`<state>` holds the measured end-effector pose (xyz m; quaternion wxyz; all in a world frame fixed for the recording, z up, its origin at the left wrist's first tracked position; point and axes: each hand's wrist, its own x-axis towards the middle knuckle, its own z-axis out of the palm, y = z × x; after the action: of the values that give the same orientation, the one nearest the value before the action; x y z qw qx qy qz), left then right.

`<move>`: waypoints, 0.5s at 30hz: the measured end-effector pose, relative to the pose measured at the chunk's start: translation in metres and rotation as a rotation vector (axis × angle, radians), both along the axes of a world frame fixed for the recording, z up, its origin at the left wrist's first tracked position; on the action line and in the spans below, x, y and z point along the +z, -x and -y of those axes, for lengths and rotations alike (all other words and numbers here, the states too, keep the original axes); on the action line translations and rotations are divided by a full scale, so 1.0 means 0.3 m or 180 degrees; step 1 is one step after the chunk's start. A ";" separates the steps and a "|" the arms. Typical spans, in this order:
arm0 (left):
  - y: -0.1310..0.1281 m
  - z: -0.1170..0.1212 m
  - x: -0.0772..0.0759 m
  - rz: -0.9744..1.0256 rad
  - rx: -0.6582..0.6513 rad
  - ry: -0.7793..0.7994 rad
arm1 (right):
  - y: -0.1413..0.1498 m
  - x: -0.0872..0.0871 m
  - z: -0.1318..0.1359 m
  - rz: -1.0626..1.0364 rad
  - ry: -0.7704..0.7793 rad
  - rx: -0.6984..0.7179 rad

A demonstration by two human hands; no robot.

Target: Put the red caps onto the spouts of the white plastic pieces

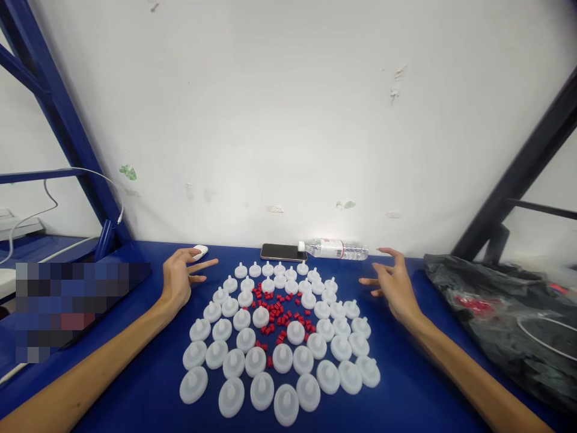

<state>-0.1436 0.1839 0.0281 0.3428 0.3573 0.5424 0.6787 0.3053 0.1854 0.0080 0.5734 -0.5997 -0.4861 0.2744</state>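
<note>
Many white plastic caps, round discs with a narrow nozzle pointing up, stand in loose rows on the blue table. Small red cylindrical pieces lie scattered in the middle of them. My left hand is to the left of the rows, its fingers spread. Just behind its fingers is a small white rounded object; I cannot tell whether they touch it. On the right side, my right hand hovers near the outer caps with fingers apart, holding nothing.
Against the wall lie a dark-screened phone and a clear plastic bottle on its side. A black plastic bag with red pieces in clear wrap sits at the right. Metal frame posts slant up on both sides.
</note>
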 end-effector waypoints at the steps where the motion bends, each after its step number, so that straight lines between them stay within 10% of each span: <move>1: -0.001 0.001 0.000 -0.0022 -0.0003 0.0001 | 0.001 0.004 0.002 0.0030 0.0004 0.0000; 15: -0.002 0.009 -0.017 -0.0811 -0.0034 -0.0034 | 0.020 0.035 0.017 0.0785 -0.0201 -0.0084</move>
<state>-0.1431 0.1813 0.0230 0.2729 0.4453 0.5760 0.6289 0.2994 0.1803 0.0184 0.5314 -0.6169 -0.5534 0.1756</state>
